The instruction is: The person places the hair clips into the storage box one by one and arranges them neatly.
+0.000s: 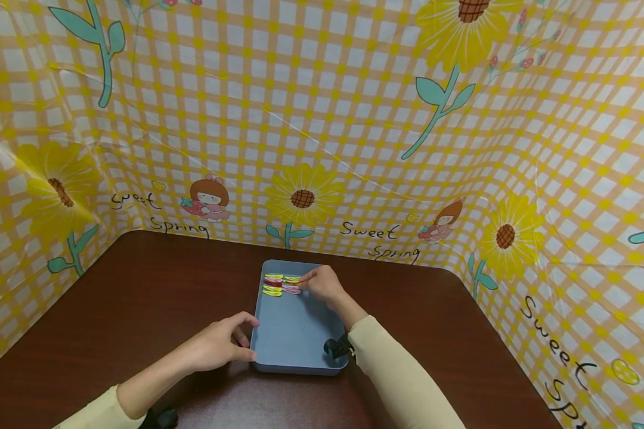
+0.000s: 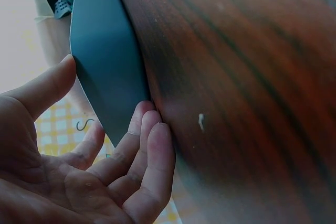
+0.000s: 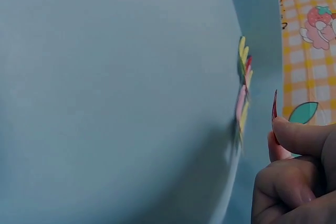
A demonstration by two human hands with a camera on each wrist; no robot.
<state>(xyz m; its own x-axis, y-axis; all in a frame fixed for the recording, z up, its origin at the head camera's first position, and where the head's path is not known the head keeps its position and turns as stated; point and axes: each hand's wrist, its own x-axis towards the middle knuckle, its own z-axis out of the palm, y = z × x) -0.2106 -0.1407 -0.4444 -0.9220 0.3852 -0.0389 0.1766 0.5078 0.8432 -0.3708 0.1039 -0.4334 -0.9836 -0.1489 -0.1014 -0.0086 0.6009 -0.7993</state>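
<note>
A blue-grey tray (image 1: 297, 336) lies on the table, with two short columns of snap hair clips (image 1: 272, 291) in yellow, pink and red at its far left. My right hand (image 1: 324, 286) is over the far end of the tray, beside the right column. Between thumb and forefinger it pinches a thin red hair clip (image 3: 274, 107), raised off the tray floor in the right wrist view. My left hand (image 1: 217, 344) rests at the tray's near left side. Its loosely bent fingers and thumb touch the outer wall (image 2: 105, 40) and rim.
The dark brown wooden table (image 1: 193, 274) extends around the tray. A yellow checked cloth (image 1: 343, 137) with sunflowers hangs behind and at both sides. Wrist cameras sit on both arms; the right one (image 1: 337, 348) overlaps the tray's near right corner in the head view.
</note>
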